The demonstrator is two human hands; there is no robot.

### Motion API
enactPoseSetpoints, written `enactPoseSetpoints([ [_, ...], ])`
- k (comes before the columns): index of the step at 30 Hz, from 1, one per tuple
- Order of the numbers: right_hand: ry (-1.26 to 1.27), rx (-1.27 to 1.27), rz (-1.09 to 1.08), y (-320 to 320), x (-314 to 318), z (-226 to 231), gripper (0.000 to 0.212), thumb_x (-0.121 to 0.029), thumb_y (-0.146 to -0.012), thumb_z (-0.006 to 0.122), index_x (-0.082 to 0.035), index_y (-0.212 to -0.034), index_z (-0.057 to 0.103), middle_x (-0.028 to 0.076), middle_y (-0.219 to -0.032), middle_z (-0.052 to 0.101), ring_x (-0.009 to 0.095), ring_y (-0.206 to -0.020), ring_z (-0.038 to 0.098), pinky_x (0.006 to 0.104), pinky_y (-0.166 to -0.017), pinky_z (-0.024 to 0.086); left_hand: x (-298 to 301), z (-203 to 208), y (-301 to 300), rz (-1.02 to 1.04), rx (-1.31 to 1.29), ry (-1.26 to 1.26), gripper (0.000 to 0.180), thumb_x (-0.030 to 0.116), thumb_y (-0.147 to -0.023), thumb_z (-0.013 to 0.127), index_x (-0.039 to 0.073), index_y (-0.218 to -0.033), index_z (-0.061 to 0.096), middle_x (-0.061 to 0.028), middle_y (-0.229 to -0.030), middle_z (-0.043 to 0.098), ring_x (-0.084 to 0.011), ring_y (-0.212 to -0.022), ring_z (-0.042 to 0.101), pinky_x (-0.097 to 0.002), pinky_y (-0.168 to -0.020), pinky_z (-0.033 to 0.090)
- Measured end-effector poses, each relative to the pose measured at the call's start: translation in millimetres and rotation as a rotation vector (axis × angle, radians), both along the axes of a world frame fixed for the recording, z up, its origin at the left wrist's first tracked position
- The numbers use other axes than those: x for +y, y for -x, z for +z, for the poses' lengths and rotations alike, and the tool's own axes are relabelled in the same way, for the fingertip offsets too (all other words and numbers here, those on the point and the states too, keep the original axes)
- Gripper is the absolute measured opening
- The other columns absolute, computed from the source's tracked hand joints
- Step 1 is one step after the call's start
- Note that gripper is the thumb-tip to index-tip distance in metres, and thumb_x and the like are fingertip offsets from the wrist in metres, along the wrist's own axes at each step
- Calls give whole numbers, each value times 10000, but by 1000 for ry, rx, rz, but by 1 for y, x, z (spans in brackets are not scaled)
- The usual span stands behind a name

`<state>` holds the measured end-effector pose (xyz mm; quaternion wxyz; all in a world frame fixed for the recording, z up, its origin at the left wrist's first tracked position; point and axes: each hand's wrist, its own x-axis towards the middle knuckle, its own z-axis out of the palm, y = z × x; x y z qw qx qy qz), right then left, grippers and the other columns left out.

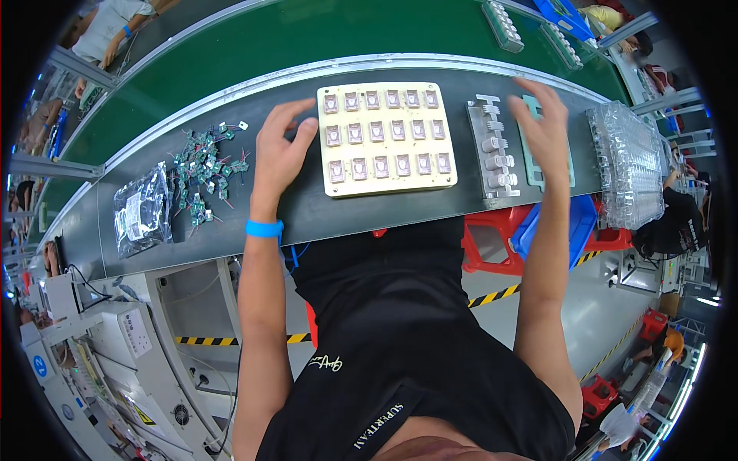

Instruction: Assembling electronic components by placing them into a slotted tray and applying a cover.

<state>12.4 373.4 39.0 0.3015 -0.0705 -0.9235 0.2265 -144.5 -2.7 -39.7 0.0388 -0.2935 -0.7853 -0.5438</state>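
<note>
Along the dark bench [307, 215], from left, lie a plastic bag [144, 211] and heaped green circuit boards [206, 167], then the left hand [279, 150], released, by the upper-left corner of the cream tray [389, 148]. Right of that tray are a clear rack [479, 157] and a green frame [530, 159], the right hand [547, 129] above it unclenched and empty; stacked clear trays [630, 165] follow, with grey floor [496, 334] below.

Beyond the left hand [283, 150] runs a green belt [307, 42]; below the right hand [543, 134], a red stool [480, 244] stands on grey floor [492, 329] near striped tape [494, 295]; strip lights [690, 384] glow farther right.
</note>
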Motion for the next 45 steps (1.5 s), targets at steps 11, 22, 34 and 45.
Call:
enactPoseSetpoints([
  [11,-59,-222,-784,-148,96,-133,424,-441,-864,644,-250,-1241,675,115,-1385,530,412,-1261,448,507,-1041,405,-30,-36,-55,223,-80,-94,253,71,-990,551,-27,-1207,635,-89,-1161,628,-154,-1044,597,-275,-910,477],
  [22,1621,399,-463,-201,57,-158,469,-343,-1010,553,32,-1288,518,170,-1206,641,269,-1050,658,447,-879,551,-32,-41,-61,304,-98,-127,241,57,-985,554,-31,-1192,640,-108,-1122,662,-160,-1021,631,-277,-897,498],
  [34,1258,568,-75,-176,19,-18,319,-262,-1032,522,-15,-1235,525,100,-1097,604,210,-902,632,374,-790,544,-18,5,-60,297,-205,-302,222,58,-977,561,-16,-1159,664,-83,-1027,680,-100,-833,606,-235,-721,494],
  [45,1499,527,176,-69,-44,7,348,-327,-1066,437,-17,-1157,565,41,-810,583,65,-592,520,197,-477,436,77,64,-2,-72,472,337,196,174,-837,694,59,-989,740,-99,-936,690,-308,-930,583,-409,-842,460],
])
